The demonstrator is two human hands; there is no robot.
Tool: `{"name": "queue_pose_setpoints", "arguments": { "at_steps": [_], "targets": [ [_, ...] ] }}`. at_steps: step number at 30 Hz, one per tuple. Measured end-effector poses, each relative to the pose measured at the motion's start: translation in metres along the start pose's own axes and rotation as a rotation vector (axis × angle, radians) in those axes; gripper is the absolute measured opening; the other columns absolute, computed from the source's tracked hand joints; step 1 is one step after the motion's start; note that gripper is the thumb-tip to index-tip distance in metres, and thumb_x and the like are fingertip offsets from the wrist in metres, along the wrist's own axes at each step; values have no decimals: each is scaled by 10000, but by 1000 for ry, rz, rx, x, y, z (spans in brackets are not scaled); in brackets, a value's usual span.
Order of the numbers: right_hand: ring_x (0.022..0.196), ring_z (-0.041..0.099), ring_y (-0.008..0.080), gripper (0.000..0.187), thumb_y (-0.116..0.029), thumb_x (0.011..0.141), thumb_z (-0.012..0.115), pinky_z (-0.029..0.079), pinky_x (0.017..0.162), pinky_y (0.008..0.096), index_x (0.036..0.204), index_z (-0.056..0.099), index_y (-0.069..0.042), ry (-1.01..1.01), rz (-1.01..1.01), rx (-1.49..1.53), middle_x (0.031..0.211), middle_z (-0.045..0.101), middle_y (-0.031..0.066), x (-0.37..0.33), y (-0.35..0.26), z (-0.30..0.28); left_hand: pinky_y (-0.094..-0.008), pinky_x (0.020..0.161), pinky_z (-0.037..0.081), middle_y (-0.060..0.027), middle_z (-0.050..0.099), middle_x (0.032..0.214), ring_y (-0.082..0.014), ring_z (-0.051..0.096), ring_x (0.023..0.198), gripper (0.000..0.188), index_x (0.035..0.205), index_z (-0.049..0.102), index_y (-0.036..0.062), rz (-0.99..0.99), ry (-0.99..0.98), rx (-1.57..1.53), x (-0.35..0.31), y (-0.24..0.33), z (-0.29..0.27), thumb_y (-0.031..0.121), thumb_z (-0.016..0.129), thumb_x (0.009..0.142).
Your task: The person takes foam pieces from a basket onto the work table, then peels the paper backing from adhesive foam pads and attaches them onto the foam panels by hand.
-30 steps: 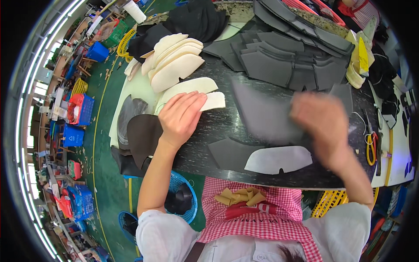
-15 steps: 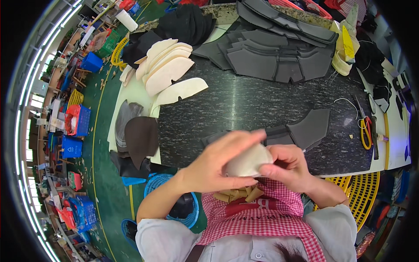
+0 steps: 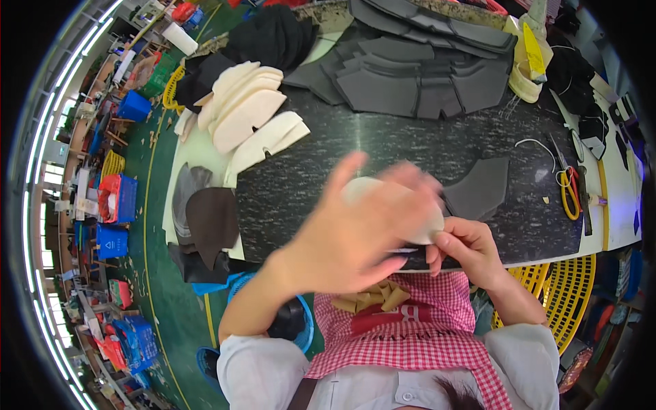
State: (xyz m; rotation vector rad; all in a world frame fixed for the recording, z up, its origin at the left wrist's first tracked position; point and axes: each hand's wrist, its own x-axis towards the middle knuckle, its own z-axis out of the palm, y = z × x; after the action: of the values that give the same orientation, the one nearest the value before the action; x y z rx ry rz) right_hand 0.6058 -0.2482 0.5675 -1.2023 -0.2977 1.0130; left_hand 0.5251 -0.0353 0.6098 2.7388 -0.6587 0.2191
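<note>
A small cream-coloured, curved flat piece [image 3: 429, 229] is held up over the near edge of the table. My right hand [image 3: 471, 249] pinches its right-hand edge between thumb and fingers. My left hand [image 3: 348, 232], blurred by motion, passes in front of the piece with thumb and fingers spread apart. It covers much of the piece, and I cannot tell whether it touches it. Behind the hands a dark grey padded piece [image 3: 478, 190] lies on the dark speckled table [image 3: 328, 137]; its left part is hidden.
Cream cut pieces [image 3: 246, 109] are stacked at the far left, near black pieces [image 3: 273, 37]. Grey padded pieces [image 3: 417, 85] pile up at the back. Scissors [image 3: 568, 188] lie at the right. Brown pieces [image 3: 212, 219] overhang the left edge; yellow baskets [image 3: 570, 301] stand below right.
My left hand has lifted and spread from around the cream piece, its fingers sweeping up across it. My right hand keeps its pinch, slightly farther right. The whole view has shifted a little.
</note>
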Motion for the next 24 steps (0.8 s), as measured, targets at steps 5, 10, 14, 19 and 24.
{"name": "queue_pose_setpoints", "arguments": {
  "at_steps": [5, 10, 14, 19, 24],
  "targets": [
    [518, 475, 113, 141, -82, 813, 661, 328, 455, 263, 735, 565, -15, -77, -686, -653, 625, 526, 52, -1, -3, -7, -524, 1033, 308, -132, 491, 1333, -324, 463, 1246, 401, 1216, 563, 43, 95, 322, -207, 23, 13, 32, 159, 579, 832],
    [474, 429, 73, 113, -65, 801, 643, 288, 435, 245, 711, 580, -35, -111, -718, -398, 598, 527, 21, -9, -22, 9, -258, 597, 439, -80, 545, 806, -160, 554, 714, 445, 820, 579, 44, 27, 455, -702, 5, 22, -17, 218, 874, 535],
    [466, 452, 82, 130, -76, 819, 652, 299, 424, 242, 707, 606, -29, -246, -656, -304, 600, 560, 19, -4, -20, 26, -259, 492, 396, -60, 542, 743, -151, 524, 585, 369, 713, 569, 59, -116, 299, -757, 15, 38, -3, 201, 875, 565],
    [588, 530, 117, 122, -96, 827, 662, 383, 505, 286, 728, 645, -28, -288, -641, -300, 699, 607, 47, -2, -7, 21, -300, 590, 423, -85, 552, 800, -192, 548, 691, 277, 748, 586, 40, -101, 188, -1042, 3, 21, 2, 163, 813, 650],
    [939, 646, 282, 59, -34, 777, 627, 495, 879, 382, 724, 630, -7, -172, -355, 474, 891, 667, 192, -4, 12, 19, -515, 996, 371, -122, 520, 1203, -324, 548, 1077, 294, 1084, 624, 78, -466, 847, -2191, -9, 27, 55, 300, 525, 920]
  ]
}}
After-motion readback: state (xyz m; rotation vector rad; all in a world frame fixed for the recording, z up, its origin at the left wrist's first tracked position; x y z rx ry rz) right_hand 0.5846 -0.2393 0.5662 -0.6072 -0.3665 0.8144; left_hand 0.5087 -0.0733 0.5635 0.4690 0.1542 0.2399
